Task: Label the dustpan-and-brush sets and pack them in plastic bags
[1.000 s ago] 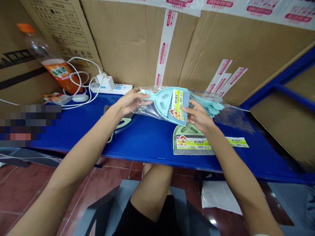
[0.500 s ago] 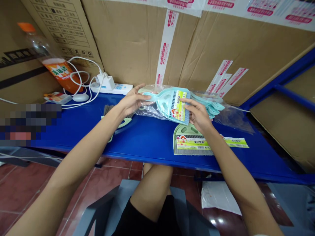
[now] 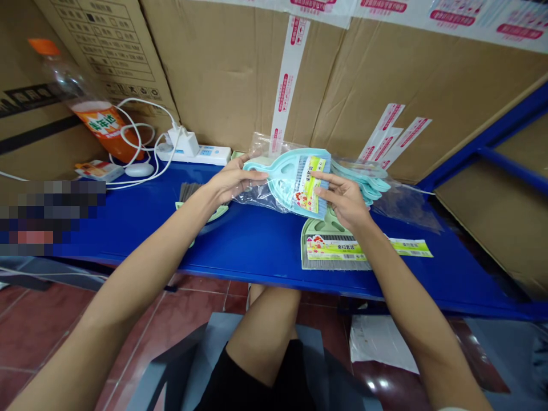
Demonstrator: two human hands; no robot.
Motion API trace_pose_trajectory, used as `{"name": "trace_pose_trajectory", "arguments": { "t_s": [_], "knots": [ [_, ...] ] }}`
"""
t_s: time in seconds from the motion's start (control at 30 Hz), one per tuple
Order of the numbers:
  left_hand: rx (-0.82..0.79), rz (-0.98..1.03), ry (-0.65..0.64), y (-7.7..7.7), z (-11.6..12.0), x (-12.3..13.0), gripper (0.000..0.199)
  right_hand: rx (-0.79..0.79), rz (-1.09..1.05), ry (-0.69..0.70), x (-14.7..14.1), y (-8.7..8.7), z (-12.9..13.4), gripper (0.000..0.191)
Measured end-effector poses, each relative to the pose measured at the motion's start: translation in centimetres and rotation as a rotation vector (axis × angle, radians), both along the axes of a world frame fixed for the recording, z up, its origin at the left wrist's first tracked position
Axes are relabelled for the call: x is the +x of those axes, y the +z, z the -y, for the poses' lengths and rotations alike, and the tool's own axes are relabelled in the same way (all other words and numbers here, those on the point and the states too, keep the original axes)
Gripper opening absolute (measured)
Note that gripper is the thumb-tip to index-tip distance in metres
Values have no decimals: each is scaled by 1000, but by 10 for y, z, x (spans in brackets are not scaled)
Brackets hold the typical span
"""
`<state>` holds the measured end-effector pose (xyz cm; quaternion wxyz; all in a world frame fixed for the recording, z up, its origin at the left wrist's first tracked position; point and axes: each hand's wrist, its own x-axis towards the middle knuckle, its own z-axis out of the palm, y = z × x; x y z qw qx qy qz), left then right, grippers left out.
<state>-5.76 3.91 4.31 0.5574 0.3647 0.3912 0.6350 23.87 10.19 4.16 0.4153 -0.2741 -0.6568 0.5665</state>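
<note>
My left hand (image 3: 231,181) is closed on the handle of a light-blue dustpan (image 3: 280,178) with a small brush nested in it. A yellow-green printed label (image 3: 309,185) wraps across the brush. At the bristle end, my right hand (image 3: 347,201) pinches the label and the edge of the set between thumb and fingers. Behind the set lies a crinkled clear plastic bag (image 3: 261,197). To the right, more light-blue dustpans (image 3: 368,184) lie stacked in clear plastic. Below my right hand is a green dustpan and brush set (image 3: 327,233) with its own label, partly covered by my forearm.
A blue table (image 3: 257,242) carries a white power strip (image 3: 216,154), tangled white cables (image 3: 166,157) and an orange drink bottle (image 3: 105,128) at left. Near my left wrist lies a green brush (image 3: 218,214). Tall cardboard boxes (image 3: 231,74) stand behind. A loose label (image 3: 413,248) lies at right.
The light-blue set has tilted a little, showing more of its face. My left hand has shifted slightly along the handle, and the clear bag behind stands up higher.
</note>
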Motion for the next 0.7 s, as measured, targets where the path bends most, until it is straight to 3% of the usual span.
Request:
{"name": "trace_pose_trajectory", "arguments": {
  "t_s": [0.23, 0.4, 0.7],
  "knots": [
    [-32, -19, -8, -2, -1, 3, 69, -35, 10, 66, 2, 6, 6, 55],
    [6, -24, 7, 3, 1, 0, 62, -88, 67, 127, 3, 12, 10, 68],
    [79, -15, 44, 9, 2, -5, 50, -33, 26, 52, -1, 1, 5, 65]
  ]
}}
